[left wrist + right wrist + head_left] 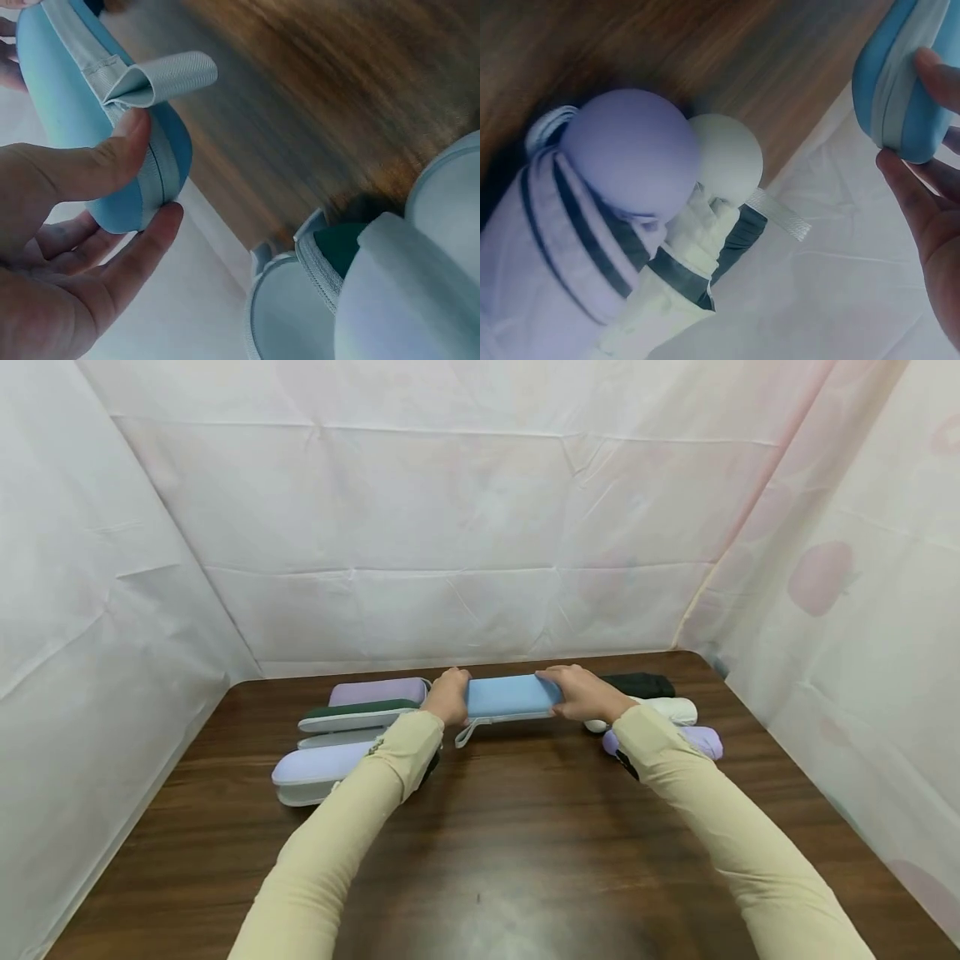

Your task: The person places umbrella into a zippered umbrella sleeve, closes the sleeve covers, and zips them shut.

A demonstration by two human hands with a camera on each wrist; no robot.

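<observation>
A light blue zip case point(512, 695), rounded at its ends, is held level above the back of the table between both hands. My left hand point(447, 696) grips its left end; in the left wrist view the thumb presses near the zip seam, beside a grey loop strap point(169, 79), with fingers on the other side. The right end is pinched by my right hand point(585, 693), and the right wrist view shows thumb and fingertips on the blue case point(889, 90) around its pale seam. Whether anything is inside cannot be seen.
Left on the brown table point(480, 827) lie several similar cases: a lavender one point(322, 768) in front, a green-topped one point(360, 718), a purple one point(377, 691) behind. To the right lie folded umbrellas: purple point(703, 741), white point(681, 711), black point(643, 684). White sheeting point(450, 510) surrounds the table.
</observation>
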